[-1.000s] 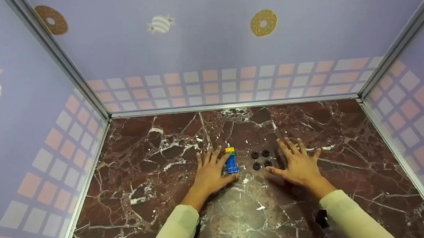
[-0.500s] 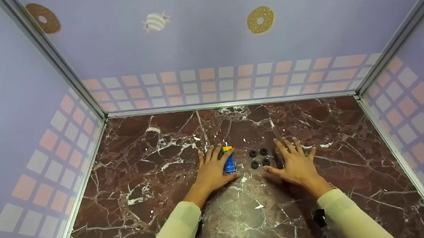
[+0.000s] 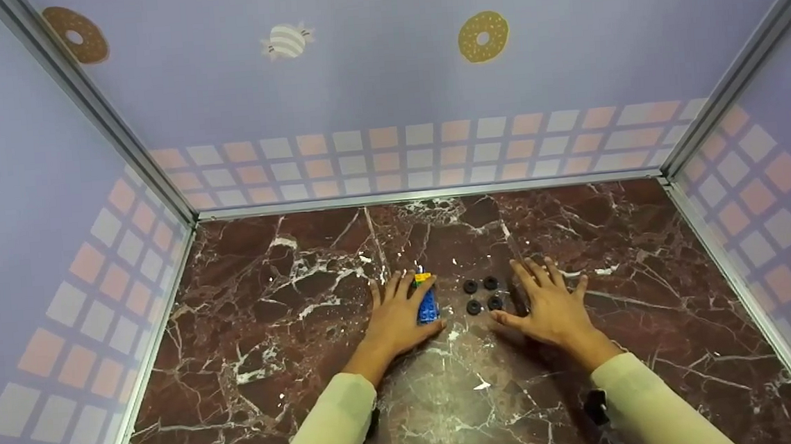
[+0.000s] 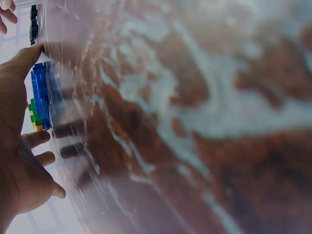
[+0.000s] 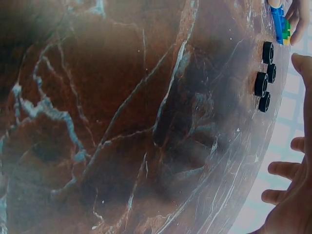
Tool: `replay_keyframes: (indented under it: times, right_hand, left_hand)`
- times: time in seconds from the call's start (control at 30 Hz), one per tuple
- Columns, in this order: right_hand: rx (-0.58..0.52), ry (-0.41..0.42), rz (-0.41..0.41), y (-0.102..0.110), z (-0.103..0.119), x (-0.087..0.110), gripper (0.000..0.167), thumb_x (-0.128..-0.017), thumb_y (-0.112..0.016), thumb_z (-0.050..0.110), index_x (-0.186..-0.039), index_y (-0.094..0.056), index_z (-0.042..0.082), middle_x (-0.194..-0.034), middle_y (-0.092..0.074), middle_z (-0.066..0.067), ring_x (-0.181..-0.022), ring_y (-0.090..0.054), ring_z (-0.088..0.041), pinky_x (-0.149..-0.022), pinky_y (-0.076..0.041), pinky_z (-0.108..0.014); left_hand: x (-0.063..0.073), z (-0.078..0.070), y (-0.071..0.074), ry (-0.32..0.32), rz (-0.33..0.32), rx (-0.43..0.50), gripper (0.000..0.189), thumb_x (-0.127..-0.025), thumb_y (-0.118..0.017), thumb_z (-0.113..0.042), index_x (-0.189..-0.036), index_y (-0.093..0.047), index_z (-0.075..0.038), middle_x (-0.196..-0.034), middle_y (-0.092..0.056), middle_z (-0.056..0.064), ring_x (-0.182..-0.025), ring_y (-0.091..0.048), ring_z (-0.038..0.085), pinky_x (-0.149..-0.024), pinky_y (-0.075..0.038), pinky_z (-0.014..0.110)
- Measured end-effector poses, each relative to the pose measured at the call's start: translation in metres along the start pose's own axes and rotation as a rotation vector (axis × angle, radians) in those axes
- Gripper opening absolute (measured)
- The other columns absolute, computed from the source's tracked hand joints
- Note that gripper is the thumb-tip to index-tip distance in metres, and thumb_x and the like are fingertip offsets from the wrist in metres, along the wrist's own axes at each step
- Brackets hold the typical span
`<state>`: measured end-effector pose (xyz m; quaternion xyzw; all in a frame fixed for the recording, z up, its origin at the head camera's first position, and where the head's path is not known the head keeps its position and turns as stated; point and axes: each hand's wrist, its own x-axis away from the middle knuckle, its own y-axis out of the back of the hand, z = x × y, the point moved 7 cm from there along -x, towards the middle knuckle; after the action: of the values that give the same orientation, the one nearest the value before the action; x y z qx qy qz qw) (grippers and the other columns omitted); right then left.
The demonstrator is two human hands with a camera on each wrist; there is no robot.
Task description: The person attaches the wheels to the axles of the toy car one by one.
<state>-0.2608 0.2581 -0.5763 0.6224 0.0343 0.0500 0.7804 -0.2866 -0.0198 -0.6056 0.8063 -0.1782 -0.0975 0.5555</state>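
A small toy-brick build (image 3: 428, 307) lies on the table, its body blue with green and yellow bricks at the far end; the left wrist view shows the blue bricks (image 4: 41, 92) from the side. My left hand (image 3: 395, 323) rests beside it with spread fingers, the index finger partly covering its left side. Several small black wheels (image 3: 473, 307) lie in a two-by-two group right of the build, also visible as black wheels (image 5: 262, 84) in the right wrist view. Right of them, my right hand (image 3: 548, 312) has its fingers spread and holds nothing; its thumb tip is close to the nearest wheel.
A dark red marble-patterned table (image 3: 294, 368) fills the lower view. Purple patterned panels enclose it: a back wall (image 3: 385, 76), a left wall (image 3: 34, 226) and a right wall (image 3: 780, 153). Metal strips run along the table's edges.
The head view has shifted slightly, so everything sits a little further left and up. Both hands, the brick build and the wheels keep their places on the table.
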Motion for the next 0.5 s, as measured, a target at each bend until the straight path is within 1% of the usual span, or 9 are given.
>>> replay_keyframes:
  times: [0.13,0.27,0.37,0.5]
  right_hand:
    - [-0.006,0.000,-0.003,0.0006,0.0004,0.0001,0.115,-0.089,-0.063,0.090,-0.176,-0.029,0.023,-0.180,-0.034,-0.018,-0.168,-0.022,-0.052,-0.121,-0.008,-0.096]
    - [-0.012,-0.001,-0.006,0.0014,0.0004,0.0006,0.114,-0.089,-0.065,0.089,-0.176,-0.030,0.023,-0.179,-0.036,-0.017,-0.167,-0.025,-0.052,-0.121,-0.009,-0.096]
    - [-0.011,0.000,-0.004,0.0017,0.0002,0.0014,0.114,-0.089,-0.066,0.088,-0.176,-0.031,0.023,-0.179,-0.036,-0.017,-0.167,-0.025,-0.052,-0.121,-0.010,-0.095]
    - [-0.012,0.004,-0.004,0.0019,0.0002,0.0013,0.113,-0.090,-0.066,0.086,-0.176,-0.030,0.022,-0.179,-0.036,-0.018,-0.167,-0.025,-0.053,-0.121,-0.010,-0.096]
  left_hand:
    - [-0.0014,-0.0027,0.0009,0.002,-0.009,-0.029,0.086,-0.099,-0.066,-0.072,-0.172,-0.039,-0.034,-0.178,-0.037,0.015,-0.168,-0.028,0.044,-0.135,-0.011,0.080]
    - [-0.0038,-0.0050,0.0015,0.003,-0.031,-0.065,0.083,-0.100,-0.068,-0.069,-0.170,-0.043,-0.033,-0.172,-0.043,0.015,-0.164,-0.036,0.042,-0.134,-0.017,0.080]
    - [-0.0053,-0.0063,0.0018,0.006,-0.041,-0.063,0.082,-0.099,-0.070,-0.066,-0.169,-0.045,-0.031,-0.170,-0.045,0.015,-0.160,-0.039,0.042,-0.133,-0.023,0.079]
    - [-0.0057,-0.0080,0.0029,0.019,-0.041,-0.031,0.080,-0.099,-0.072,-0.063,-0.168,-0.046,-0.031,-0.170,-0.046,0.014,-0.155,-0.042,0.042,-0.130,-0.030,0.077]
